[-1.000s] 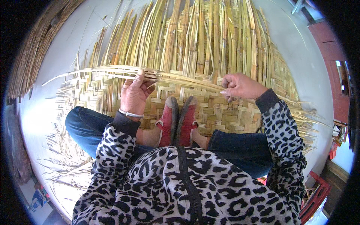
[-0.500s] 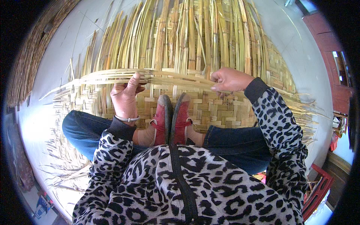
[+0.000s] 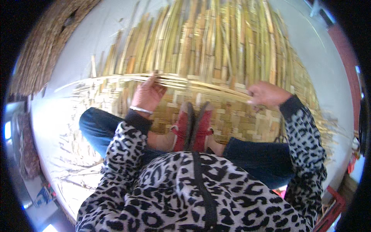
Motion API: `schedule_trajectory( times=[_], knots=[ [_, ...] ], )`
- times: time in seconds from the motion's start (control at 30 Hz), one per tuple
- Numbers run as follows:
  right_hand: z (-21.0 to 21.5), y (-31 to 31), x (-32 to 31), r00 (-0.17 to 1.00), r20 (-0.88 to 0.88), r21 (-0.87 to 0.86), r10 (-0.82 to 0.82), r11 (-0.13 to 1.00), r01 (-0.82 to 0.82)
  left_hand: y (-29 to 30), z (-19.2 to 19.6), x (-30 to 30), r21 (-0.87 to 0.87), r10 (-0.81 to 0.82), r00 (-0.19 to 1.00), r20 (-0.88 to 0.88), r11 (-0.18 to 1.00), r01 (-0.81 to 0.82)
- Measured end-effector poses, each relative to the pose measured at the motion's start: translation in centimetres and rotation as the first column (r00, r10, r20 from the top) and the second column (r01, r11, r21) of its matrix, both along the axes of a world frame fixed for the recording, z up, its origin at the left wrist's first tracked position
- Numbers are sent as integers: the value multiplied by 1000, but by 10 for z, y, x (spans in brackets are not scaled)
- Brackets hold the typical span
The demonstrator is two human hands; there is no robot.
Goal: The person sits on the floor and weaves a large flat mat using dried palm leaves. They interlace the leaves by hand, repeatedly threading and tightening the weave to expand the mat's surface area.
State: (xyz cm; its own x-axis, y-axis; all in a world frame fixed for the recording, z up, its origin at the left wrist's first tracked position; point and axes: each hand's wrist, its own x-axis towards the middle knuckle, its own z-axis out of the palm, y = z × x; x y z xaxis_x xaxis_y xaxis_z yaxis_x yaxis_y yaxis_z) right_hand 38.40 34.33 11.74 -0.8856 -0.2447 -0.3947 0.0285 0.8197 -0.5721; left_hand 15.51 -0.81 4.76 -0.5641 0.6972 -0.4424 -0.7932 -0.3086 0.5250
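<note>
1. The person squats on a woven bamboo mat spread over a pale floor, both red shoes planted side by side on the finished weave
2. A bundle of long thin bamboo strips runs crosswise over the mat, just ahead of the shoes, at the line where the tight weave ends and the loose upright strips fan away from the person
3. The left hand is closed round the crosswise strips near their left part, fingers curled over them, thumb side up; a thin bangle sits at the wrist
4. The right hand presses on the same strips further right, fingers bent down onto them; whether it grips or only pushes, I cannot tell
5. The two hands are well apart, with the shoes between them and nearer the body
6. Leopard-print sleeves and blue trousers fill the lower part of the view
7. Loose bamboo scraps lie on the floor to the left
</note>
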Motion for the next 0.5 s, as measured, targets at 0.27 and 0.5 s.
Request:
schedule_trajectory(
  times=[0.27,0.5],
  knots=[
    [10,20,20,886,337,-63,-320,931,360,5,27,12,-107,-26,984,-175,994,8],
    [5,45,52,754,514,-224,-410,784,579,-5,24,7,-296,98,969,-227,941,-164]
  ],
)
